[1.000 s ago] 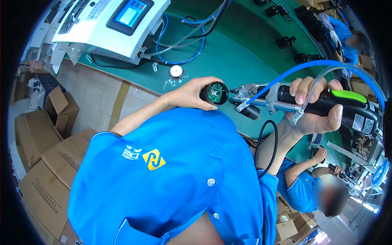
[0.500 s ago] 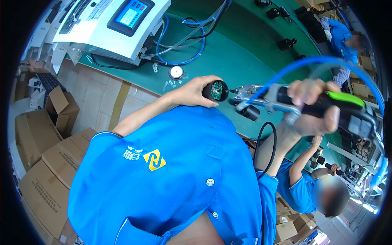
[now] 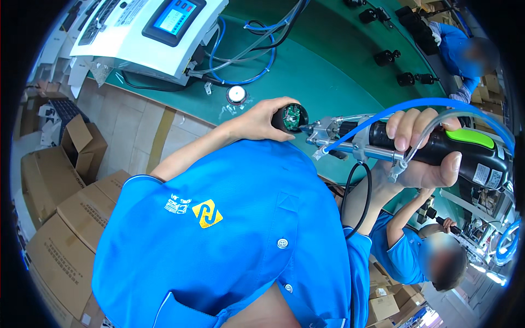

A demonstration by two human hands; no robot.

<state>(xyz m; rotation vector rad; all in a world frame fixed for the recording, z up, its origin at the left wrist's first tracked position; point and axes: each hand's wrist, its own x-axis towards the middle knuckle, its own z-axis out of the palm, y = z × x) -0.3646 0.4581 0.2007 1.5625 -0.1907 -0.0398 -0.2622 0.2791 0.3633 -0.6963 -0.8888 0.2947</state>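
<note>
My left hand (image 3: 262, 119) is closed round a black cylindrical housing (image 3: 279, 121), its open end turned toward the right. Inside it shows a green circuit board (image 3: 292, 116). Gripped in my right hand (image 3: 421, 145) is a black powered screwdriver (image 3: 377, 134) with a bright green lever and a metal feed attachment. A blue air hose (image 3: 415, 103) and a clear tube run to the tool. Its tip reaches the lower right rim of the housing; whether it touches a screw is too small to tell. Behind the tool, a dark cylindrical part (image 3: 338, 154) is mostly hidden.
A white machine with a lit screen (image 3: 174, 21) stands at the back left of the green bench (image 3: 328, 71). Near it lie a round white-topped part (image 3: 236, 95) and looped hoses (image 3: 268, 65). Black parts (image 3: 387, 57) line the far side. Cardboard boxes (image 3: 60, 240) fill the left. Co-workers (image 3: 404, 240) sit nearby.
The screwdriver has swung lower and steadied, its tip now at the housing's lower rim. It covers most of the dark part behind. My left hand has barely moved.
</note>
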